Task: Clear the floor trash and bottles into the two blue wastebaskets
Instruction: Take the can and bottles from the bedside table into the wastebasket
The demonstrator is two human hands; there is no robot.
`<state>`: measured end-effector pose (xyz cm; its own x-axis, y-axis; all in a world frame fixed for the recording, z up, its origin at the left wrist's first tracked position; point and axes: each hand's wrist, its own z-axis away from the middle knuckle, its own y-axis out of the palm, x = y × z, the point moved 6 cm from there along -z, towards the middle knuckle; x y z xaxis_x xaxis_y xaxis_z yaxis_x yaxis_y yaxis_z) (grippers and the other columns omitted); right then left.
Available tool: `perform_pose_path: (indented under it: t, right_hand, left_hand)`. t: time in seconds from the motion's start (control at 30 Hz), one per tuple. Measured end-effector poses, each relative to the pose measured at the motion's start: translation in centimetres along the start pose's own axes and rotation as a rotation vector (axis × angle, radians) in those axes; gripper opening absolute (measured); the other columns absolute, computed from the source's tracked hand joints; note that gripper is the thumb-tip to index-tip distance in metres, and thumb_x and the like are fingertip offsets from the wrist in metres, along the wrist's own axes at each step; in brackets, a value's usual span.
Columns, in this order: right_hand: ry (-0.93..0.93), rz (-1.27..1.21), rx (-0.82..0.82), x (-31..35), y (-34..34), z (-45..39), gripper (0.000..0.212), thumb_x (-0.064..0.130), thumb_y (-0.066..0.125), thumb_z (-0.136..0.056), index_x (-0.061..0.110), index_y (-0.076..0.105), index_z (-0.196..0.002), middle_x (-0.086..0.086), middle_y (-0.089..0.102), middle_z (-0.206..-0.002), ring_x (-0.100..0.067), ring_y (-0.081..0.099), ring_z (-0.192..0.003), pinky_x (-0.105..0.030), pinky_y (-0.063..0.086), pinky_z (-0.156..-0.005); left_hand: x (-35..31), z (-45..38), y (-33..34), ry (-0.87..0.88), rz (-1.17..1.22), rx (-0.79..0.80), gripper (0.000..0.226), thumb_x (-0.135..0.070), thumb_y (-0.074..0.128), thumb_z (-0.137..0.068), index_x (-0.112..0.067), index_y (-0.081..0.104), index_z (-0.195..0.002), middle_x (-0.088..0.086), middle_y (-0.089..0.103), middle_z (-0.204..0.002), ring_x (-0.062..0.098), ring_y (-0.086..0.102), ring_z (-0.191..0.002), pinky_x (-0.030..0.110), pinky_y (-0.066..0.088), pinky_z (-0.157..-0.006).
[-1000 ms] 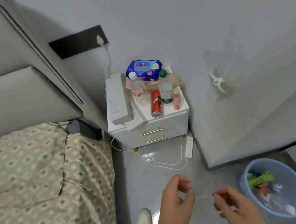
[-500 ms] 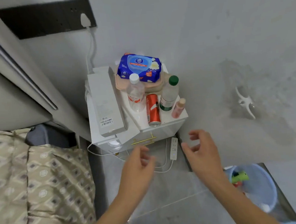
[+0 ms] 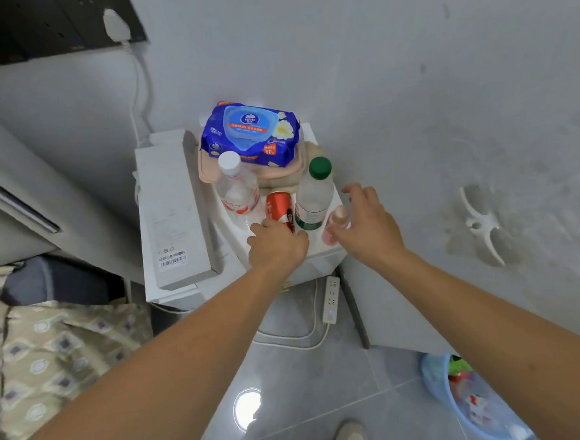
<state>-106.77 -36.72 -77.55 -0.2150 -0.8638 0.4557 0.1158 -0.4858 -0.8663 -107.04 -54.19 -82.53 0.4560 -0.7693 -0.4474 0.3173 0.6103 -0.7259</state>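
A red can (image 3: 278, 205) sits on the white nightstand (image 3: 322, 260) between a clear bottle with a white cap (image 3: 236, 187) and a bottle with a green cap (image 3: 314, 194). My left hand (image 3: 276, 246) covers the can's near end, thumb on one side and fingers curled round the other. My right hand (image 3: 368, 226) is spread open just right of a small pink bottle (image 3: 339, 215), which stands at the nightstand's right front corner. One blue wastebasket (image 3: 430, 378), holding trash, is on the floor at the lower right, partly hidden by my right forearm.
A blue wipes pack (image 3: 248, 133) lies on a pink box at the back of the nightstand. A long white carton (image 3: 172, 221) lies on its left side. A power strip (image 3: 330, 299) and cables are on the tiled floor below. The bed (image 3: 51, 356) is at left.
Both hands let go of a thin clear strip held low, then reached forward to the nightstand. The left hand has closed on the red can; the right hand has opened beside the pink bottle.
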Motion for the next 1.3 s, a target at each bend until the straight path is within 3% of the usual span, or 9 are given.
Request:
perform_pose_path:
  t: [0.2, 0.43, 0.67, 0.83, 0.93, 1.07, 1.17, 1.23, 1.3]
  right_hand:
    - [-0.018, -0.030, 0.059, -1.2, 1.5, -1.1, 0.034, 0.032, 0.073, -0.084, 0.019, 0.055, -0.110, -0.005, 0.063, -0.110, -0.030, 0.063, -0.094, -0.042, 0.054, -0.075]
    - [-0.029, -0.077, -0.023, -2.0, 1.5, 1.8, 0.024, 0.030, 0.070, -0.086, 0.019, 0.055, -0.102, -0.002, 0.062, -0.103, -0.029, 0.063, -0.087, -0.044, 0.055, -0.073]
    - [0.100, -0.226, -0.083, -3.5, 2.2, 14.3, 0.027, 0.042, 0.074, -0.085, 0.030, 0.055, -0.099, 0.016, 0.057, -0.098, -0.007, 0.055, -0.077, -0.027, 0.043, -0.066]
    - [0.268, -0.336, -0.087, -5.6, 4.1, 26.5, 0.027, 0.042, 0.075, -0.081, 0.038, 0.051, -0.095, 0.015, 0.060, -0.093, -0.003, 0.060, -0.078, -0.024, 0.051, -0.069]
    - [0.402, -0.419, -0.121, -6.7, 4.5, 33.7, 0.033, 0.033, 0.079, -0.079, 0.040, 0.052, -0.095, 0.017, 0.065, -0.095, -0.002, 0.064, -0.081, -0.015, 0.050, -0.072]
    - [0.538, -0.505, -0.223, -8.1, 4.2, 40.6, 0.033, 0.051, 0.071, -0.072, 0.036, 0.057, -0.097, 0.019, 0.065, -0.093, -0.002, 0.065, -0.081, -0.023, 0.053, -0.071]
    - [0.594, -0.525, -0.292, -9.9, 3.3, 44.0, 0.034, 0.043, 0.076, -0.072, 0.035, 0.057, -0.100, 0.018, 0.063, -0.094, -0.005, 0.064, -0.077, -0.028, 0.054, -0.071]
    - [0.630, -0.524, -0.344, -11.8, 2.3, 46.0, 0.036, 0.035, 0.079, -0.074, 0.036, 0.057, -0.102, 0.018, 0.063, -0.095, -0.003, 0.063, -0.078, -0.027, 0.054, -0.073]
    - [0.668, -0.538, -0.390, -14.3, 1.3, 47.5, 0.038, 0.028, 0.081, -0.074, 0.036, 0.058, -0.103, 0.018, 0.064, -0.096, -0.002, 0.063, -0.082, -0.027, 0.053, -0.073]
  left_hand:
    - [1.0, -1.9, 2.2, -0.020, -0.068, -0.025, 0.077, -0.050, 0.063, -0.094, 0.001, 0.034, -0.145, 0.018, 0.044, -0.141, 0.040, 0.048, -0.130, 0.049, 0.046, -0.103]
    - [2.8, 1.1, 3.2, 0.012, 0.017, -0.058, 0.066, -0.046, 0.057, -0.098, 0.003, 0.038, -0.139, 0.022, 0.049, -0.135, 0.042, 0.055, -0.123, 0.050, 0.050, -0.101]
    - [12.8, 14.1, 6.1, -0.093, 0.268, 0.084, 0.069, -0.078, 0.050, -0.073, -0.026, 0.050, -0.120, 0.001, 0.067, -0.110, 0.019, 0.072, -0.087, 0.046, 0.062, -0.079]
    - [16.6, 23.5, 6.2, -0.103, 0.370, 0.184, 0.047, -0.030, 0.081, -0.085, -0.025, 0.047, -0.117, -0.018, 0.065, -0.093, -0.005, 0.066, -0.068, 0.019, 0.047, -0.067]
    - [18.1, 28.1, 7.1, -0.146, 0.408, 0.297, 0.059, -0.031, 0.093, -0.062, -0.023, 0.051, -0.102, -0.003, 0.074, -0.091, -0.002, 0.070, -0.062, 0.028, 0.057, -0.067]
    - [17.8, 31.5, 8.8, -0.094, 0.641, 0.504, 0.054, -0.038, 0.096, -0.048, -0.019, 0.064, -0.088, 0.006, 0.067, -0.089, 0.021, 0.064, -0.078, 0.032, 0.047, -0.074]
    - [14.6, 33.6, 11.0, 0.118, 0.404, 0.568, 0.070, -0.032, 0.096, -0.051, -0.035, 0.063, -0.114, -0.002, 0.070, -0.108, 0.019, 0.069, -0.107, 0.030, 0.055, -0.084]
    - [12.3, 34.3, 11.5, 0.245, 0.343, 0.414, 0.070, -0.045, 0.088, -0.047, -0.047, 0.059, -0.111, -0.002, 0.069, -0.103, 0.015, 0.070, -0.098, 0.039, 0.057, -0.085]
    - [9.3, 35.6, 13.1, 0.322, 0.327, 0.472, 0.065, -0.046, 0.089, -0.049, -0.054, 0.057, -0.105, -0.001, 0.066, -0.099, 0.009, 0.067, -0.093, 0.038, 0.056, -0.083]
